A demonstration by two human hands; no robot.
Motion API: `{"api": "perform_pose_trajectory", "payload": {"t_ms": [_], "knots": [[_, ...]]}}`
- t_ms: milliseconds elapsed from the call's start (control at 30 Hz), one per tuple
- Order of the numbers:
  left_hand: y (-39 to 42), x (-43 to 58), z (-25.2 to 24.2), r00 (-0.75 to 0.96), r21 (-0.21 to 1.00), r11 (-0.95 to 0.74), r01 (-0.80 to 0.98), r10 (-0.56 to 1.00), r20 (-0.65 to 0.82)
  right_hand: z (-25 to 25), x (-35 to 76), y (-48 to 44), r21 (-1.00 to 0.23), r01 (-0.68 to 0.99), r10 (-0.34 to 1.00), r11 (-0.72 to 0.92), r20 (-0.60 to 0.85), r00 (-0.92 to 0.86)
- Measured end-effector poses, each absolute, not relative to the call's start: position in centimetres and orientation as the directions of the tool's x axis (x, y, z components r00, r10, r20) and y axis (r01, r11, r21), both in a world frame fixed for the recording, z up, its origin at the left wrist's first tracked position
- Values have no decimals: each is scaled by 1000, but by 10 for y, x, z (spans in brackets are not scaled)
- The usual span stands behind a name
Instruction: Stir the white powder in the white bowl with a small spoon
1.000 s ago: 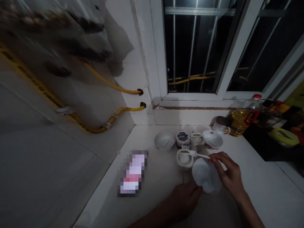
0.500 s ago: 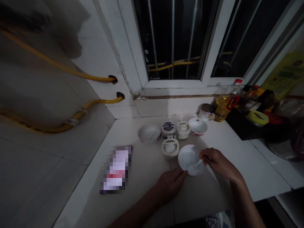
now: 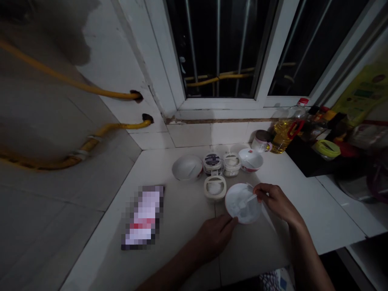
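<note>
A white bowl [image 3: 235, 195] with a reddish rim is near the middle of the counter, with pale contents that I cannot make out. My left hand [image 3: 216, 234] is closed on the bowl's near left rim. Pinched in my right hand [image 3: 274, 201] is a small white spoon [image 3: 250, 199], its head down inside the bowl. Just behind the bowl stands a clear jar [image 3: 215, 188] with a cream-rimmed top and white contents. Two more jars, one with a dark lid [image 3: 212, 162] and one with a white lid [image 3: 232, 163], sit farther back.
A larger bowl [image 3: 187, 167] and a small bowl [image 3: 251, 160] flank the jars. A blurred-out flat object [image 3: 144, 217] lies at the left. Along the back right stand a lidded mug [image 3: 262, 141], an oil bottle [image 3: 283, 133] and a dark rack with a green-lidded container [image 3: 327, 149].
The spoon's head has shifted left and up inside the bowl, moved by my right hand. My left hand stays on the rim. The whole view has shifted slightly.
</note>
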State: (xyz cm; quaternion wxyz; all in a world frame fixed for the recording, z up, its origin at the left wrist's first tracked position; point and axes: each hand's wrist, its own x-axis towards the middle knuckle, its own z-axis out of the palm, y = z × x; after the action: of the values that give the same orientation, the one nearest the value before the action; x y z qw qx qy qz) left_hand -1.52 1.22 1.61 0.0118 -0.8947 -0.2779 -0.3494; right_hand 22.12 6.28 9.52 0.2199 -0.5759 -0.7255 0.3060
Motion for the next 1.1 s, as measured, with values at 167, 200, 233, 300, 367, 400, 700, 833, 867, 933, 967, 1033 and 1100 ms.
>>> {"api": "perform_pose_trajectory", "payload": {"t_ms": [167, 200, 233, 300, 367, 400, 700, 833, 867, 933, 967, 1033, 1100], "knots": [[12, -15, 16, 592, 169, -849, 501, 478, 648, 91, 219, 62, -697, 696, 969, 171, -10, -249], [12, -15, 16, 592, 169, -846, 506, 483, 646, 90, 218, 62, -692, 699, 967, 177, -8, -253], [12, -14, 17, 592, 169, -843, 510, 487, 642, 90, 217, 61, -685, 705, 967, 184, -4, -256], [12, -13, 17, 592, 175, -837, 519, 499, 632, 90, 214, 60, -675, 711, 965, 194, 2, -262], [12, -13, 18, 591, 177, -836, 519, 501, 632, 91, 212, 60, -711, 682, 966, 171, -14, -257], [12, -13, 19, 591, 176, -838, 517, 498, 635, 91, 211, 61, -749, 648, 968, 140, -33, -247], [13, -14, 23, 567, 143, -847, 513, 459, 684, 87, 221, 68, -943, 309, 982, -123, -160, -99], [13, -13, 19, 576, 147, -844, 516, 469, 669, 86, 220, 64, -907, 421, 995, -12, -53, -86], [13, -13, 18, 579, 150, -843, 516, 472, 665, 86, 219, 62, -876, 480, 995, 44, -3, -96], [12, -14, 15, 590, 158, -842, 516, 483, 647, 85, 216, 59, -783, 599, 984, 170, 108, -138], [12, -14, 14, 597, 160, -841, 516, 488, 637, 84, 215, 57, -730, 643, 973, 231, 157, -171], [12, -15, 12, 603, 160, -840, 518, 492, 628, 84, 214, 55, -639, 695, 944, 330, 223, -243], [12, -15, 12, 603, 151, -844, 514, 481, 636, 85, 212, 53, -588, 701, 915, 403, 241, -324]]}}
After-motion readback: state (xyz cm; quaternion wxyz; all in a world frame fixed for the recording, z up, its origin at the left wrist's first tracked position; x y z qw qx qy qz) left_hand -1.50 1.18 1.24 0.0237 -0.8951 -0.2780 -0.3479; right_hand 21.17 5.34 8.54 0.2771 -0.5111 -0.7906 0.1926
